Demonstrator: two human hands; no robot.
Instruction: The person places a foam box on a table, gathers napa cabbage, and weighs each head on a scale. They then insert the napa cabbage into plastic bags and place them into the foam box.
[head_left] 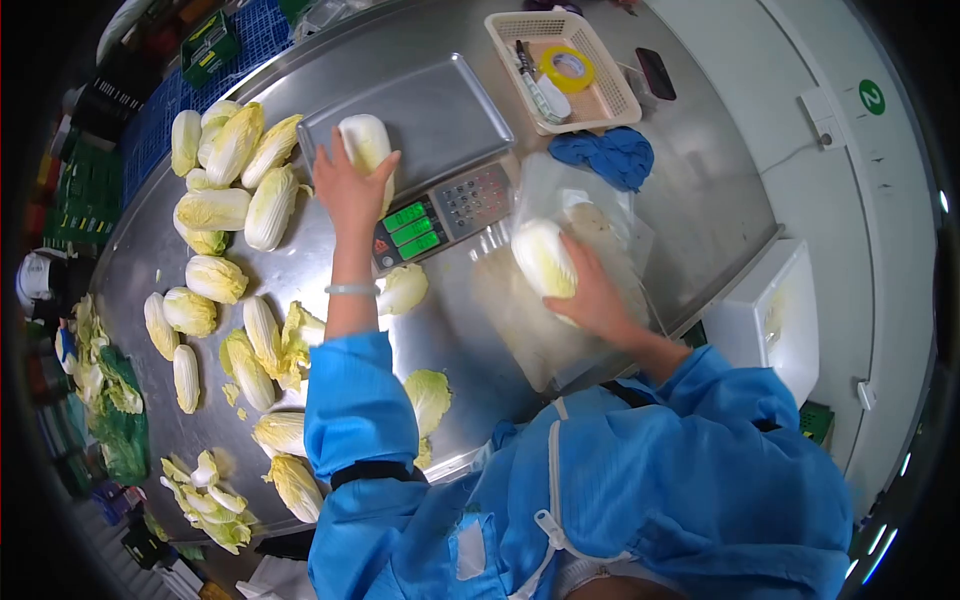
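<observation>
My left hand (350, 190) is on a pale cabbage (366, 143) that lies on the metal tray of a scale (450, 110), its thumb and fingers spread around the near side. Green digits glow on the scale's display (411, 232). My right hand (597, 295) grips a second white cabbage (542, 257) from its right side, over clear plastic bags (520, 330) on the metal table. The tips of the right fingers are partly hidden behind that cabbage. A loose leafy piece (403, 289) lies just below the scale.
Several cabbages (215, 210) cover the table's left side, with trimmed leaves (212, 505) at the lower left. A cream basket (603, 100) holds yellow tape and a marker. Beside it are a blue cloth (605, 157) and a phone (655, 74). A white bin (775, 320) stands right.
</observation>
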